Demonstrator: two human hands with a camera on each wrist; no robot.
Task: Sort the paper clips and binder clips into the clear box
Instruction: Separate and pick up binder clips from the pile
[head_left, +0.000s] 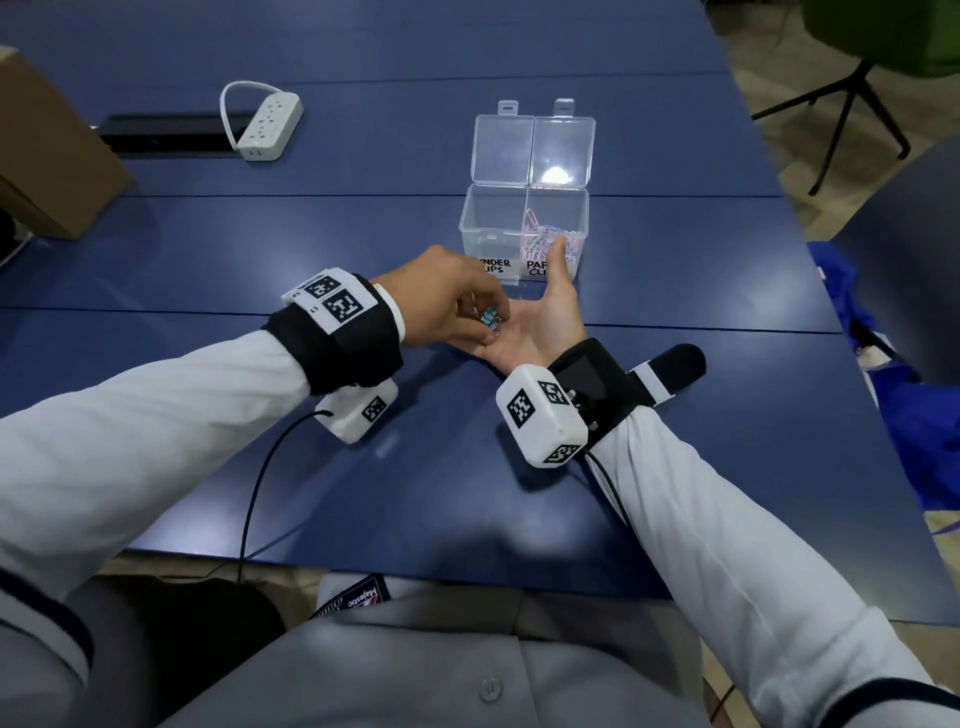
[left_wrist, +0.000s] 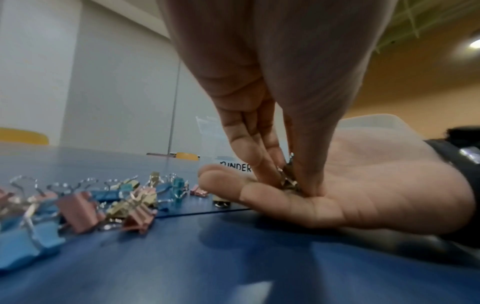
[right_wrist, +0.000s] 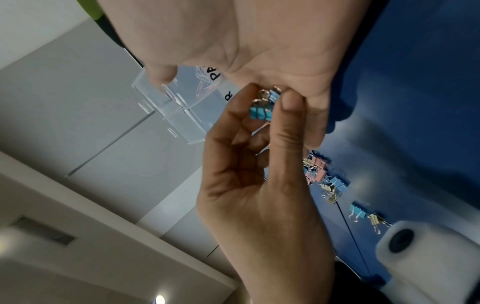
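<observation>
My right hand (head_left: 543, 317) lies palm up on the blue table (head_left: 363, 239), fingers straight, just in front of the clear box (head_left: 493, 223). My left hand (head_left: 485, 326) reaches over that palm and pinches blue binder clips (head_left: 489, 317) between thumb and fingers; the right wrist view shows the blue binder clips (right_wrist: 261, 112) in that pinch. The box's lids stand open. Its right cell holds paper clips (head_left: 545, 241); the left cell, labelled for binder clips, looks empty. A pile of pink, blue and gold binder clips (left_wrist: 116, 197) lies on the table left of my hands, hidden in the head view.
A white power strip (head_left: 270, 124) and a black cable slot (head_left: 161, 136) lie at the far left, with a cardboard box (head_left: 47, 150) at the left edge. Blue fabric (head_left: 898, 415) hangs off the right edge. A chair (head_left: 852, 104) stands beyond.
</observation>
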